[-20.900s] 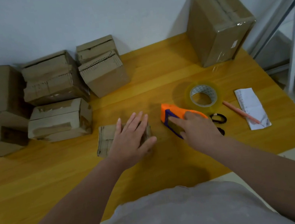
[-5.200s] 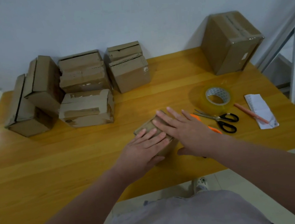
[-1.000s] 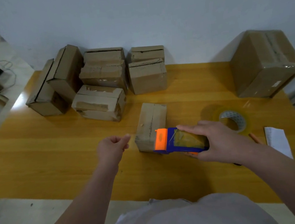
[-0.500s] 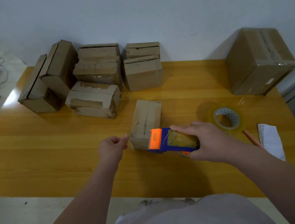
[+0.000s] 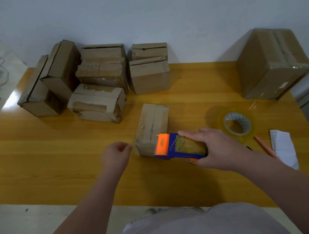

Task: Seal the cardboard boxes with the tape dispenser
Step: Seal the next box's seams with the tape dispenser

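A small cardboard box (image 5: 153, 124) lies in the middle of the yellow table (image 5: 59, 166), its top seam running away from me. My right hand (image 5: 217, 148) grips the orange-and-blue tape dispenser (image 5: 174, 147), whose orange head sits against the box's near right corner. My left hand (image 5: 115, 156) hovers just left of the box's near face, fingers curled, thumb and forefinger pinching what looks like the free end of the clear tape. The tape strip itself is barely visible.
Several small cardboard boxes (image 5: 98, 104) are piled at the back left against the wall. A large taped box (image 5: 271, 65) stands at the back right. A spare roll of clear tape (image 5: 237, 124), a pencil (image 5: 265, 148) and a folded paper (image 5: 283, 146) lie right of my right hand.
Both hands and the dispenser stay almost still against the box's near end over the last second. Earlier both palms pressed down on the box.
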Demonstrator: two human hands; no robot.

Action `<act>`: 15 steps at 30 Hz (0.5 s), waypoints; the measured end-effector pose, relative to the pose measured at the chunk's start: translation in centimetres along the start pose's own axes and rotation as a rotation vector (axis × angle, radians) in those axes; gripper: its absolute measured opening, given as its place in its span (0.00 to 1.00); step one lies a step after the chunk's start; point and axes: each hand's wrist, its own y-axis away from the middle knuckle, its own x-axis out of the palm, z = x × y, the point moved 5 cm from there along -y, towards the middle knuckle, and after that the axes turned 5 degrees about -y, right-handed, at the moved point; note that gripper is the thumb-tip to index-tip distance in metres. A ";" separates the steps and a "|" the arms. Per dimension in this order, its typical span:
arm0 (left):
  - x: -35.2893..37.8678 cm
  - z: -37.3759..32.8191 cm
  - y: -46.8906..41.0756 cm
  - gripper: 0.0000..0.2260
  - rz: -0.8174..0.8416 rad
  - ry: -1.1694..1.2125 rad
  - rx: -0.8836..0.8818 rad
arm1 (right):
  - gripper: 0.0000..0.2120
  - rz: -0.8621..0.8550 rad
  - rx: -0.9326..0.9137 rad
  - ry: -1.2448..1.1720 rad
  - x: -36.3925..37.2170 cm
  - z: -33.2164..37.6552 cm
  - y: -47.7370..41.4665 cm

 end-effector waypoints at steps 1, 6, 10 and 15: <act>-0.3 -0.3 0.2 0.07 -0.041 0.140 0.007 | 0.41 -0.001 -0.002 -0.006 0.1 0.0 0.0; 1.3 -1.6 2.8 0.19 0.168 0.455 0.014 | 0.40 -0.006 -0.011 -0.019 0.1 -0.1 0.0; 2.2 -0.9 2.0 0.22 0.329 0.381 -0.076 | 0.40 -0.012 -0.032 0.006 0.1 0.1 0.1; 0.3 -4.5 4.1 0.27 0.127 -0.026 0.448 | 0.40 -0.017 -0.040 0.025 0.2 0.2 0.1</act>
